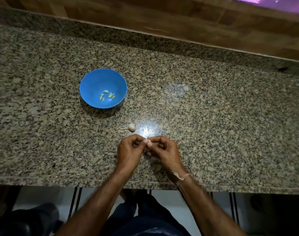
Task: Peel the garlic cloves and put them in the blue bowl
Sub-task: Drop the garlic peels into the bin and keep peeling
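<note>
A blue bowl point(94, 82) stands on the granite counter, left of centre, with several peeled pale-yellow garlic cloves point(107, 96) in its bottom. A partial garlic bulb point(131, 127) with a short stem lies on the counter just beyond my hands. My left hand point(130, 150) and my right hand point(164, 150) meet near the counter's front, fingertips pinched together on one small garlic clove point(149, 143). Most of that clove is hidden by the fingers.
The speckled granite counter point(213, 116) stretches wide to both sides, its front edge point(60, 180) close to my body. A wooden wall panel point(162, 17) runs along the back. A thread band sits on my right wrist point(182, 177).
</note>
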A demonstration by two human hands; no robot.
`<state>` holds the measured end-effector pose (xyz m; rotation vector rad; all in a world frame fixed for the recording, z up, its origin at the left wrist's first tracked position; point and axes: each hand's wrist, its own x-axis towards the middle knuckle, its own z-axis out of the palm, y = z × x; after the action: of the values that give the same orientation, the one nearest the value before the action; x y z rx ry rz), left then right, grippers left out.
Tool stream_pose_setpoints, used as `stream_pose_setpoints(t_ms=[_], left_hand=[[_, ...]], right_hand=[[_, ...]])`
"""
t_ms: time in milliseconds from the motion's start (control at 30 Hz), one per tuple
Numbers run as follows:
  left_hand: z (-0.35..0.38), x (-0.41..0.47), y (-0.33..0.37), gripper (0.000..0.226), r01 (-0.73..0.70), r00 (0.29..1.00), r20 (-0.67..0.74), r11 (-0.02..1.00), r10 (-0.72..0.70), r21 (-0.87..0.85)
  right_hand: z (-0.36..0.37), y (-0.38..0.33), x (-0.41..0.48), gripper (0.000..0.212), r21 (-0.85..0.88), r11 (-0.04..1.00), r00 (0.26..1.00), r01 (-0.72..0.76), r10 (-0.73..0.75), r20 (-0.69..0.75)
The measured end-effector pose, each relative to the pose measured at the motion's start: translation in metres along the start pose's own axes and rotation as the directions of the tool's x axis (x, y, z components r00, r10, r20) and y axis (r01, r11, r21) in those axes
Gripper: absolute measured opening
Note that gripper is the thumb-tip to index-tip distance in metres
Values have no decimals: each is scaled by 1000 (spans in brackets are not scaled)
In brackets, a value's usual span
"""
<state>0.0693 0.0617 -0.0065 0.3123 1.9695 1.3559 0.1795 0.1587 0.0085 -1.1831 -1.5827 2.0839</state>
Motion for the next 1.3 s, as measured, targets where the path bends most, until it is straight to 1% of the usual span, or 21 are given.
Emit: stream_pose_setpoints(t_ms=[67,133,200,233,267,300,333,367,433,500,733,833,967,1100,1200,1300], left_hand=[[-2,0,0,8,-30,999,17,999,30,24],[-3,2,-3,8,-48,998,32,998,47,38],[-5,6,-8,6,-75,997,36,994,72,80],[-7,7,-11,3,-112,994,19,982,111,151],[-9,7,-16,9,-160,985,-11,950,169,266],[-12,8,-21,19,-204,972,-28,895,233,396],[-15,8,-27,28,-244,955,-28,837,294,490],[-16,7,-31,33,-279,939,-18,793,343,542],[-16,7,-35,37,-305,927,-6,765,374,567],[-15,8,-34,37,-281,933,-26,770,360,572],[-14,7,-32,38,-255,943,-27,772,332,583],[-13,6,-33,38,-258,942,-23,765,335,591],[-13,5,-33,37,-262,941,-14,752,339,605],[-12,3,-33,36,-264,937,-15,737,348,622],[-11,3,-32,35,-260,937,-23,739,349,621],[-11,2,-31,34,-251,941,-24,745,337,619]], right_hand=[[1,2,0,19,1,1000,1000,-14,14,-14],[1,3,2,17,-43,999,999,-17,16,-31],[0,4,8,14,-201,979,998,28,-40,-57],[-2,5,12,10,-325,944,993,59,-88,-78],[-3,8,15,6,-452,888,986,80,-139,-97],[-3,10,18,5,-561,823,978,94,-181,-103],[-2,13,20,6,-649,754,972,106,-215,-91],[-1,16,21,8,-720,683,967,124,-246,-67],[1,20,21,14,-812,559,951,169,-310,-16],[3,24,21,19,-842,501,933,201,-360,9],[7,23,22,22,-872,448,916,197,-402,0],[11,20,23,17,-887,435,925,155,-379,-24],[18,14,24,13,-884,462,941,71,-325,-94],[22,7,22,22,-917,391,944,81,-325,-55],[18,4,28,20,-910,411,959,64,-276,-57],[20,3,25,22,-930,362,955,73,-295,-40]])
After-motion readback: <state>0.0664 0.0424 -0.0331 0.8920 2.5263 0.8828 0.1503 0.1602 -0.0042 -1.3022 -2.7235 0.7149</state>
